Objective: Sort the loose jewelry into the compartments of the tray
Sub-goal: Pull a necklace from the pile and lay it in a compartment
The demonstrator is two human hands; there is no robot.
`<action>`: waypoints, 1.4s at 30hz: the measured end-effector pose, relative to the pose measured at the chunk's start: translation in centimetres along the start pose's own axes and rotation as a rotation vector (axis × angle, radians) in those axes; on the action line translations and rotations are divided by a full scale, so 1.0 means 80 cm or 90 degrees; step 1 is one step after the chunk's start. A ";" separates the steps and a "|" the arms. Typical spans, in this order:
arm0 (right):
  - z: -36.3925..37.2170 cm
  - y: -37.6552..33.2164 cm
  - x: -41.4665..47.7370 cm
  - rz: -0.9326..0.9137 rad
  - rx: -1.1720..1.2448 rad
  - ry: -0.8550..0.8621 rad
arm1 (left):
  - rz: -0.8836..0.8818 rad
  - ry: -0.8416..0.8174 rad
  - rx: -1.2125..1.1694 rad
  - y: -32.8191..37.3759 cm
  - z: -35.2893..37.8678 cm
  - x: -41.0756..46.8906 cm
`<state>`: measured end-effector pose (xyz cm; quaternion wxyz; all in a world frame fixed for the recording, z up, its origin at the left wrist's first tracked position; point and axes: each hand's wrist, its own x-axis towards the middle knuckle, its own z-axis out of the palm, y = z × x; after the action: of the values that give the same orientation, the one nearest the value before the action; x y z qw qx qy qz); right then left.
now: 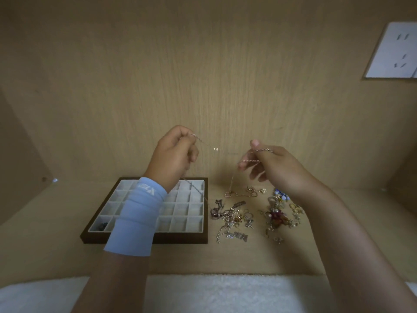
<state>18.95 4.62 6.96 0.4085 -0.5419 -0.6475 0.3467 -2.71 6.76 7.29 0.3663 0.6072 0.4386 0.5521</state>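
Above the wooden surface (225, 256), in the head view, both hands are holding one thin chain (251, 161) up in the air. The left hand (173, 154) is pinching one part of it between thumb and curled fingers, over the far side of the tray (144, 239). The right hand (273, 168) is pinching another part between thumb and forefinger, and the chain is also lying across its loosely spread lower fingers. Between the hands the chain is sagging and is too fine to follow all the way.

Trouble, as I judge it, is waiting in the hanging strands. One is dropping from the right hand to a heart pendant (228, 194) at the far edge of the pile of loose jewelry (232, 218), which is lying just right of the tray. Whether the pendant is tangled with its neighbours I cannot tell; if it is, lifting may be dragging them along. Another strand is trailing from the left hand across the tray's far right compartments and could be snagging on a divider. Both pinches are slight, so the chain could be slipping back into the pile.

A light blue sleeve (137, 213) on the left forearm is covering the middle of the tray and hiding several compartments. A small dark item (102, 225) is sitting in the near left compartment. A white socket plate (392, 53) is showing on the far right wall, and a white fleecy cloth (214, 292) is lying along the near edge.
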 end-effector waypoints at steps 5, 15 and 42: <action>0.038 -0.004 -0.001 0.000 0.102 -0.072 | -0.084 -0.190 -0.462 0.023 0.006 -0.006; 0.074 0.033 -0.001 0.028 0.194 -0.369 | 0.048 0.062 -0.352 0.019 -0.004 0.001; 0.152 -0.058 0.007 -0.036 -0.002 -0.290 | 0.144 0.152 0.005 0.042 -0.102 -0.030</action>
<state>5.98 4.33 6.01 0.2606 -0.4320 -0.7383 0.4476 -10.39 3.01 10.59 0.2446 0.5840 0.4103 0.6563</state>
